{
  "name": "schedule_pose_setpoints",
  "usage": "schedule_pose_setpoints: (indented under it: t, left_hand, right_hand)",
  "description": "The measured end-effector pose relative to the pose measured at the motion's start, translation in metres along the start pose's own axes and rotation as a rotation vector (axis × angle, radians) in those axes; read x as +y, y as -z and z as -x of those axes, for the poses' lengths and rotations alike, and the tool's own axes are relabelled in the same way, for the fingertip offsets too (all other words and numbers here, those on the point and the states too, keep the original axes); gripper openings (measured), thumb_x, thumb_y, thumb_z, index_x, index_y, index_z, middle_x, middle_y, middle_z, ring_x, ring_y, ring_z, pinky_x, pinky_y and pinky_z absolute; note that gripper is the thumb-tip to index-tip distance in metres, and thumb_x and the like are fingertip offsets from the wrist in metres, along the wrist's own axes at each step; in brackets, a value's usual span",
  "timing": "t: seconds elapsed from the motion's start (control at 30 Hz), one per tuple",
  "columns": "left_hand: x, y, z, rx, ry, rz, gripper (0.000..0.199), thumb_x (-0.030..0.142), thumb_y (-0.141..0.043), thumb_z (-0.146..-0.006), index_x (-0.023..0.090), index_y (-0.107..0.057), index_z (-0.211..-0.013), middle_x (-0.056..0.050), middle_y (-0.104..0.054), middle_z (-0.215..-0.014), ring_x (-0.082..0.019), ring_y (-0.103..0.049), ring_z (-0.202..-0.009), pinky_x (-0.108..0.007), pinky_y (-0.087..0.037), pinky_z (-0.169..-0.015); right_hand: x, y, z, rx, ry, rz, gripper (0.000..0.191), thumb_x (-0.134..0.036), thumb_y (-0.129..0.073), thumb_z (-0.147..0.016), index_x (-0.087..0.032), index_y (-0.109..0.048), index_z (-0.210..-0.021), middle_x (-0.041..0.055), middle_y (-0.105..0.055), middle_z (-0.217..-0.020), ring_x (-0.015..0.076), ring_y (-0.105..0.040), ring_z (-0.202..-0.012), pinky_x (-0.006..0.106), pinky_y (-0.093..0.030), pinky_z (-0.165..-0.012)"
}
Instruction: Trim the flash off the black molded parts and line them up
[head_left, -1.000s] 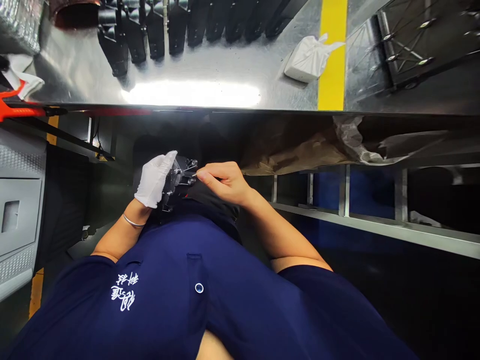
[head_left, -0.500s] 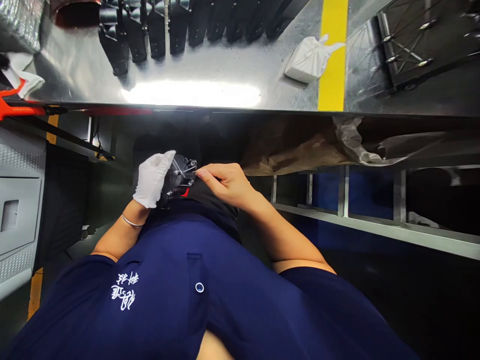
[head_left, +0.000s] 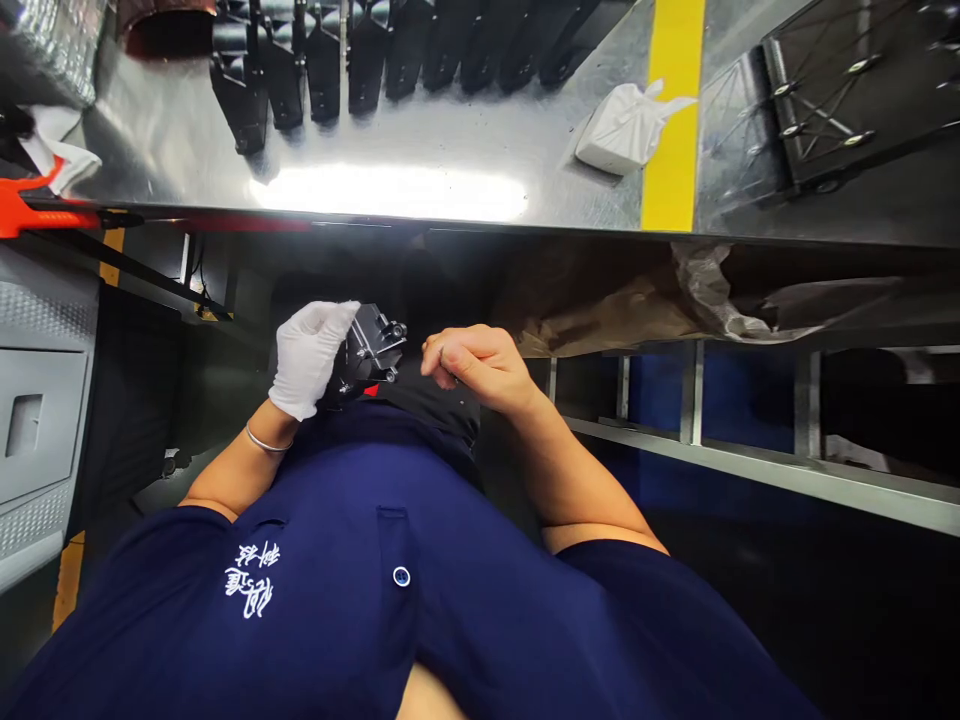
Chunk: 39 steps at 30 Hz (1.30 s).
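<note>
My left hand [head_left: 309, 358], in a white glove, grips a black moulded plastic part [head_left: 373, 343] with ribs and round bosses, held at my waist in front of the table edge. A small red piece [head_left: 371, 390] shows just below the part. Bare and ungloved, my right hand [head_left: 480, 365] is a short way to the right of the part and does not touch it. Its fingers are curled together; whether something small is pinched in them I cannot make out.
A row of similar black parts [head_left: 367, 60] lies along the back of the metal table [head_left: 450, 140]. Right of them sit a white tissue pack [head_left: 622, 128], yellow tape [head_left: 673, 120] and a large black ribbed part [head_left: 832, 100]. A red-orange tool [head_left: 45, 215] lies at the left edge.
My right hand has drawn back to the right, away from the part, and its fingers have curled in. The part has turned slightly in my left hand.
</note>
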<state>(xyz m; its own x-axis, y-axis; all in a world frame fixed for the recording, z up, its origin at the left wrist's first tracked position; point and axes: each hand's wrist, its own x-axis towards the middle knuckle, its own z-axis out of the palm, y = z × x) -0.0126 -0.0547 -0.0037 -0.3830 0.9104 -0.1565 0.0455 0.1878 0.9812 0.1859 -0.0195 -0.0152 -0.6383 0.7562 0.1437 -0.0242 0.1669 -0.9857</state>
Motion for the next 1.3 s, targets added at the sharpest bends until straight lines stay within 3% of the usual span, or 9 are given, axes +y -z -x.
schedule_pose_setpoints:
  t: [0.1,0.2,0.37,0.47,0.6,0.77,1.0,1.17,1.3]
  left_hand:
    - [-0.001,0.002,-0.002,0.007,0.009,0.013,0.032,0.047,-0.072,-0.076,0.017,-0.067,-0.068,0.003,-0.063,-0.062,-0.009,-0.053,-0.059,-0.023,-0.043,-0.059]
    - [-0.003,0.002,-0.001,0.002,0.011,0.025,0.032,0.047,-0.072,-0.077,0.017,-0.067,-0.068,0.003,-0.062,-0.062,-0.009,-0.054,-0.058,-0.023,-0.044,-0.059]
    - [-0.004,0.0,0.0,0.008,0.008,-0.005,0.033,0.048,-0.073,-0.075,0.018,-0.065,-0.065,0.003,-0.062,-0.061,-0.01,-0.055,-0.059,-0.024,-0.044,-0.059]
    - [-0.002,-0.002,0.0,0.011,0.018,-0.015,0.033,0.048,-0.072,-0.075,0.018,-0.065,-0.065,0.003,-0.062,-0.06,-0.01,-0.054,-0.059,-0.023,-0.043,-0.059]
    - [0.0,-0.004,-0.003,0.004,0.028,-0.013,0.032,0.046,-0.073,-0.075,0.017,-0.065,-0.064,0.003,-0.062,-0.06,-0.01,-0.054,-0.059,-0.023,-0.044,-0.058]
    - [-0.004,-0.002,-0.007,-0.005,0.036,0.02,0.032,0.046,-0.073,-0.074,0.017,-0.063,-0.063,0.003,-0.063,-0.061,-0.01,-0.055,-0.06,-0.023,-0.046,-0.06]
    - [0.002,-0.004,-0.011,-0.384,0.025,0.0,0.036,0.043,-0.077,-0.073,0.019,-0.076,-0.099,-0.007,-0.077,-0.099,-0.023,-0.071,-0.093,-0.035,-0.055,-0.087]
    - [0.004,-0.02,-0.013,-0.375,-0.174,-0.1,0.028,0.039,-0.073,-0.078,0.023,-0.078,-0.1,-0.007,-0.077,-0.106,-0.025,-0.071,-0.103,-0.037,-0.053,-0.099]
    - [0.001,-0.025,-0.013,-0.387,-0.217,-0.167,0.024,0.037,-0.072,-0.08,0.023,-0.079,-0.099,-0.007,-0.077,-0.101,-0.024,-0.072,-0.097,-0.035,-0.055,-0.094]
  right_hand:
    - [-0.001,-0.005,-0.001,0.091,0.04,0.192,0.049,-0.05,-0.041,-0.098,-0.017,-0.06,-0.068,-0.0003,-0.055,-0.053,0.0084,-0.048,-0.046,0.023,-0.04,-0.048]
    - [0.001,-0.01,-0.002,0.102,0.18,0.399,0.049,-0.047,-0.036,-0.101,-0.018,-0.06,-0.07,0.0013,-0.058,-0.058,0.0093,-0.052,-0.051,0.023,-0.041,-0.052]
    - [0.004,-0.013,-0.003,0.08,0.331,0.722,0.052,-0.061,-0.05,-0.091,-0.018,-0.055,-0.063,-0.0014,-0.049,-0.052,0.0094,-0.044,-0.05,0.026,-0.029,-0.05]
    - [0.003,-0.012,-0.005,0.034,0.322,0.776,0.057,-0.059,-0.049,-0.092,-0.019,-0.047,-0.053,-0.0025,-0.042,-0.049,0.0089,-0.04,-0.049,0.027,-0.025,-0.05]
    - [0.003,-0.011,-0.008,0.055,0.325,0.782,0.06,-0.066,-0.046,-0.09,-0.019,-0.049,-0.054,-0.0019,-0.043,-0.051,0.0096,-0.04,-0.051,0.027,-0.025,-0.051]
    - [0.012,-0.015,-0.009,0.048,0.335,0.653,0.055,-0.055,-0.054,-0.092,-0.018,-0.048,-0.051,-0.0028,-0.044,-0.049,0.0083,-0.039,-0.048,0.026,-0.025,-0.05]
    - [0.022,-0.005,-0.025,0.473,-0.099,0.102,0.053,-0.07,-0.058,-0.08,-0.018,-0.06,-0.071,-0.0039,-0.049,-0.057,0.0075,-0.04,-0.049,0.023,-0.032,-0.047]
    - [0.025,0.003,-0.026,0.545,-0.2,-0.128,0.055,-0.072,-0.065,-0.073,-0.018,-0.061,-0.08,-0.0056,-0.045,-0.057,0.0069,-0.038,-0.048,0.022,-0.032,-0.045]
    - [0.033,0.005,-0.02,0.506,-0.233,-0.172,0.053,-0.069,-0.068,-0.072,-0.017,-0.061,-0.08,-0.0058,-0.046,-0.056,0.0064,-0.038,-0.047,0.022,-0.032,-0.045]
